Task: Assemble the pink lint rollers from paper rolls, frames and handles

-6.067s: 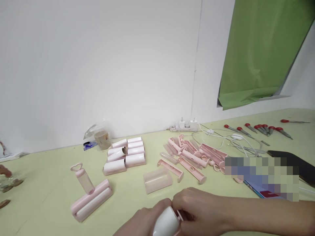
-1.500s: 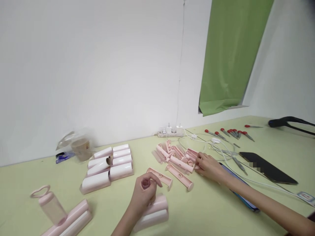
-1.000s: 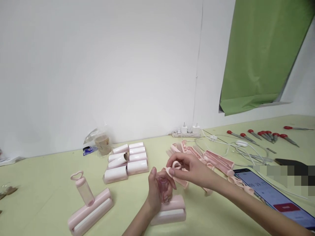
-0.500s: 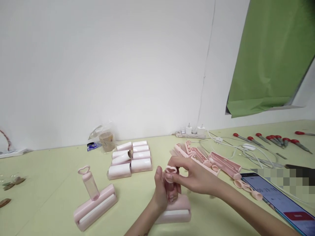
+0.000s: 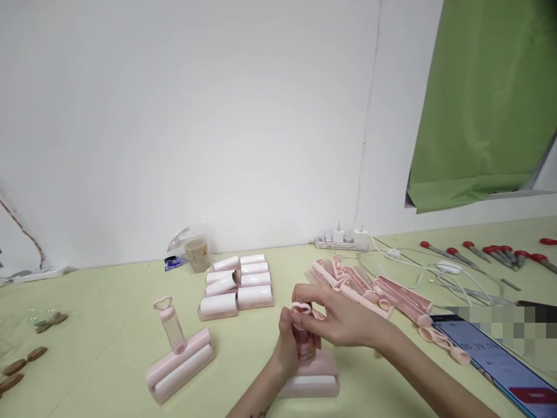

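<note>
A pink lint roller lies at the near middle of the table, its clear handle standing upright. My left hand is wrapped round that handle. At its top, my right hand pinches the pink heart-shaped cap between thumb and fingers. The fingers partly hide where cap and handle meet. To the left, a second pink lint roller rests on the table with its handle and heart cap upright, apart from my hands.
Several white rolls lie in two columns behind. Right of my hands are pink shell parts, loose heart caps and a phone. Red-handled tools, cables and a power strip lie farther back. Tape stands near the wall.
The view has turned slightly left, so most things on the table appear shifted right. Both hands keep their hold on the lint roller's handle and heart cap.
</note>
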{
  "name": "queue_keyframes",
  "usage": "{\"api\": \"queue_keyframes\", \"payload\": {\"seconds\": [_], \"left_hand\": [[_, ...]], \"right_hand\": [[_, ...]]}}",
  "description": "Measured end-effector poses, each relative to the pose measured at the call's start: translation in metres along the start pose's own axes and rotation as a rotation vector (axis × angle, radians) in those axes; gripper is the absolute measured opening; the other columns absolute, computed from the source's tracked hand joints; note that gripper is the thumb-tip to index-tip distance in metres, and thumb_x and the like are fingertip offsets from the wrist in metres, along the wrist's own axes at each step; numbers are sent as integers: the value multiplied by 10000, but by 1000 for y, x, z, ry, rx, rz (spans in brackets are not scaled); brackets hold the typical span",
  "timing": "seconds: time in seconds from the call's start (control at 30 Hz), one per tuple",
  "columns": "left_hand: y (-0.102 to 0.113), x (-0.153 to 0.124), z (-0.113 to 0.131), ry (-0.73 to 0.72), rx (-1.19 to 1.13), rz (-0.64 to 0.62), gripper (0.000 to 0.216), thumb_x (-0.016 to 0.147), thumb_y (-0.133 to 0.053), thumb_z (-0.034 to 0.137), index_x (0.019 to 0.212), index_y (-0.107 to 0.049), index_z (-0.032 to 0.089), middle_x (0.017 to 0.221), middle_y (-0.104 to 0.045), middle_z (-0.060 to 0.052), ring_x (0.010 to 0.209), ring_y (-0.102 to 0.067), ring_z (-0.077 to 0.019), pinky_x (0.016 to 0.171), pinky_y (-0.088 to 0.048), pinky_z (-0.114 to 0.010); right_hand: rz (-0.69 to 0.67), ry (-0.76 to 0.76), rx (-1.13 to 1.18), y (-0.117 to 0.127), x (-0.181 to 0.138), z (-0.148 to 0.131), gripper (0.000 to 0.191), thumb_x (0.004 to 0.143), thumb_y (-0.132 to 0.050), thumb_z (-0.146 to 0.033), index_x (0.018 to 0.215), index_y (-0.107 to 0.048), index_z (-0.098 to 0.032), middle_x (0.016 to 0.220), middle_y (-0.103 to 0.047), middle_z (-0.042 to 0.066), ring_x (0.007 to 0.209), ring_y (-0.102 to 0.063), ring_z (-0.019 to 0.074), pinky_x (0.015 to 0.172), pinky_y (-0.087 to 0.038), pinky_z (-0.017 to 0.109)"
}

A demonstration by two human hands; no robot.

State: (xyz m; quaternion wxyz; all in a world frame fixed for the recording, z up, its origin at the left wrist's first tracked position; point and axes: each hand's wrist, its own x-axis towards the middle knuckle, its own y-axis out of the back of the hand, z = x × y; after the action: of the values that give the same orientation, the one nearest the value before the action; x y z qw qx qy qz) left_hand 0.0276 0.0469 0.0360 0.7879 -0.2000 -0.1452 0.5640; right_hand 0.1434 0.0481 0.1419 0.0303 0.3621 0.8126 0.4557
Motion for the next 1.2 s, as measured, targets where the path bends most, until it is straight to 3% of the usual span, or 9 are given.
{"api": "queue_keyframes", "payload": {"seconds": [0.2, 0.37, 0.5, 0.63, 0.8, 0.9, 1.0, 1.13, 1.2], "left_hand": [[-3, 0, 3, -16, 23, 68, 719, 389, -251, 893, 359, -382, 187, 214, -187, 91, 201, -122, -27, 249, -45, -194], [-9, -5, 7, -102, 26, 150, 746, 385, -203, 901, 477, -408, 189, 232, -212, 101, 218, -139, -31, 259, -91, -176], [-14, -6, 8, -142, 61, 159, 762, 353, -272, 898, 552, -446, 182, 238, -260, 101, 215, -185, -36, 264, -140, -174], [-13, -4, 5, -101, 101, 157, 733, 375, -291, 888, 532, -444, 189, 213, -233, 99, 198, -191, -51, 249, -138, -182], [-13, -4, 6, -25, 131, 196, 621, 455, -373, 820, 484, -395, 199, 229, -239, 102, 212, -135, -28, 255, -81, -175], [-14, -6, 9, 0, 137, 203, 618, 454, -383, 799, 539, -440, 190, 233, -271, 99, 213, -136, -31, 264, -70, -181], [-13, -7, 9, 2, 150, 209, 635, 442, -349, 812, 523, -438, 188, 221, -232, 104, 216, -140, -33, 276, -61, -187], [-15, -5, 9, -11, 176, 170, 633, 448, -290, 835, 469, -370, 207, 234, -198, 116, 228, -121, -26, 285, -83, -187], [-17, -9, 13, -19, 196, 121, 611, 407, -418, 805, 489, -388, 200, 256, -258, 119, 232, -160, -23, 286, -126, -182]], "right_hand": [[59, -98, -46, -10, 5, -5, 176, 721, -482, -193, 596, -359, -192, 571, -407, -51, 532, -404, 95, 452, -298, 189], [227, 41, 114, -24, 6, 0, 111, 750, -493, -245, 675, -427, -198, 728, -451, -23, 659, -458, 116, 549, -382, 203], [71, -6, 296, -30, 5, 8, 171, 827, -396, -279, 951, -504, -232, 941, -506, 7, 737, -512, 127, 633, -443, 241], [-40, -46, 328, -30, 6, 8, 350, 852, -305, -216, 1102, -528, -317, 1244, -411, -21, 934, -513, 140, 827, -409, 286], [-194, -202, 305, -15, 7, -2, 363, 843, -306, -258, 1119, -525, -346, 1338, -322, -41, 718, -565, 94, 575, -462, 207], [-310, -233, 262, -4, 10, -6, 349, 830, -315, -247, 1034, -584, -336, 1300, -374, -58, 688, -572, 81, 577, -451, 198], [-350, -246, 240, -4, 13, -4, 337, 826, -316, -241, 981, -601, -332, 1116, -531, -45, 653, -575, 91, 594, -448, 218], [-308, -290, 343, -15, 11, 3, 304, 843, -317, -312, 1084, -501, -288, 734, -583, -21, 575, -563, 120, 539, -450, 238], [-282, -301, 404, -19, 5, 7, 326, 843, -338, -371, 1143, -416, -269, 711, -570, -20, 571, -568, 131, 545, -460, 257]]}}
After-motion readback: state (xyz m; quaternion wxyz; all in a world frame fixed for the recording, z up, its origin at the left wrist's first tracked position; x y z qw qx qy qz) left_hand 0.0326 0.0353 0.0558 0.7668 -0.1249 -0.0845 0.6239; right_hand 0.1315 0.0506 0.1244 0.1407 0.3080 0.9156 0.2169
